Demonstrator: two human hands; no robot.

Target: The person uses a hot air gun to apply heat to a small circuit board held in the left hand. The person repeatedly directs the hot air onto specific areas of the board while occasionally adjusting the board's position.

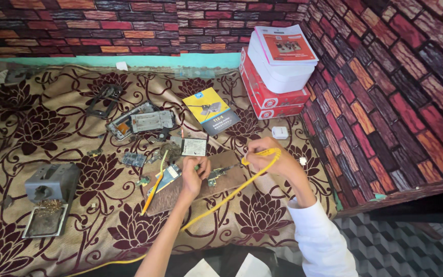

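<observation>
My left hand point(195, 174) presses down on a small circuit board point(166, 177) that lies on a brown board point(226, 177) on the patterned cloth. My right hand point(266, 156) grips a yellow-handled soldering iron point(260, 153); its yellow cable point(216, 205) runs down toward me. The iron's tip points toward a green part point(214, 179) on the brown board. A yellow pencil-like tool point(153, 191) lies beside the left hand.
A grey solder station with a sponge tray point(49, 197) stands at the left. An opened phone frame point(137, 122), small parts, a yellow-black booklet point(211, 110), a white adapter point(280, 133) and red and white boxes point(275, 72) lie behind. A brick-pattern wall point(396, 92) rises on the right.
</observation>
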